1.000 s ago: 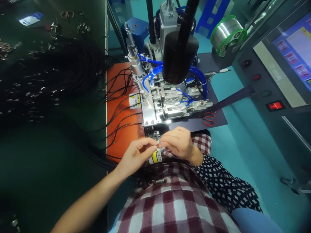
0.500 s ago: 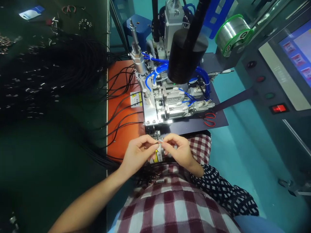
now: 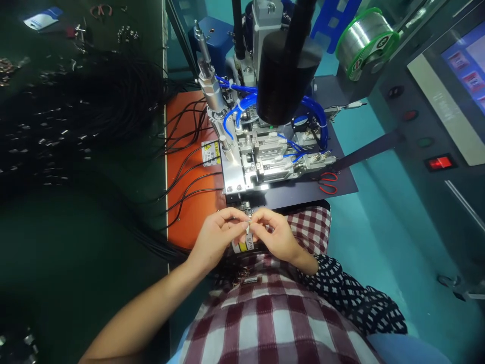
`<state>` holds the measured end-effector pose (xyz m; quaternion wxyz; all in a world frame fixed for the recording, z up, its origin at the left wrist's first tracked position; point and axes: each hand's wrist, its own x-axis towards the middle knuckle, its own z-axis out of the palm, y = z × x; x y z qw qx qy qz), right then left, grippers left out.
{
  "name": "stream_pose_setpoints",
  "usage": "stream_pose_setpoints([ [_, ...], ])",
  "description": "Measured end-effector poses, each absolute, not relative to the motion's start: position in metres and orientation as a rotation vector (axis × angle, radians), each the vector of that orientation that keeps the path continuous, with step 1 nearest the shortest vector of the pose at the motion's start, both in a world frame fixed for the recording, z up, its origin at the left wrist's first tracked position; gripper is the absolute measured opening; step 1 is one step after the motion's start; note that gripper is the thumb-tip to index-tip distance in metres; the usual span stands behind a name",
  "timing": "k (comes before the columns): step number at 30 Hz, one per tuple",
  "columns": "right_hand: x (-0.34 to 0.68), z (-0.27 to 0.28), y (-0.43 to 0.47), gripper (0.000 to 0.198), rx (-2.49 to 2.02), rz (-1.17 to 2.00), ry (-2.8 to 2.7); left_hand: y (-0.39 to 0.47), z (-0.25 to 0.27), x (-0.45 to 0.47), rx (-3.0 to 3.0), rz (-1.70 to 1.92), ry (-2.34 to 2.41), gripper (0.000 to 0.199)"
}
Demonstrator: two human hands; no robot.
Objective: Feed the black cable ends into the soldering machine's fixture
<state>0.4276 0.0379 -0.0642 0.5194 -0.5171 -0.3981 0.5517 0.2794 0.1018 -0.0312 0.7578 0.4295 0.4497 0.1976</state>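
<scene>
My left hand (image 3: 216, 233) and my right hand (image 3: 274, 233) meet fingertip to fingertip at the front of the metal machine (image 3: 261, 156). Thumb and forefinger of each are pinched together over a tiny piece, mostly covered by the fingers, so its kind does not show. Just beneath the fingertips is a white and yellow label (image 3: 244, 245). Behind the hands lies the machine's small metal front end (image 3: 245, 206). Several black cables (image 3: 185, 199) run from the left into the machine's side.
A large bundle of black cables (image 3: 125, 96) with shiny ends covers the dark table at left. Red-handled pliers (image 3: 328, 183) lie on the machine's base plate. A wire spool (image 3: 366, 43) and a black cylinder (image 3: 286, 81) stand above; a control panel (image 3: 428, 151) is at right.
The fingertips have drawn closer together, and the tiny shiny piece between them is now more hidden. The whole view has shifted slightly.
</scene>
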Motion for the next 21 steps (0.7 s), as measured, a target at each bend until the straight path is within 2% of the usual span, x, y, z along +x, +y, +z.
stream_pose_setpoints([
  [17, 0.4215, -0.0709, 0.0393, 0.012, -1.332, 1.183, -1.023, 0.0968, -0.0360, 0.2858, 0.708, 0.531, 1.015, 0.025],
  [21, 0.4286, -0.0692, 0.0430, 0.008, -1.383, 1.065, -1.111, 0.0969, -0.0372, 0.2858, 0.723, 0.548, 1.006, 0.025],
])
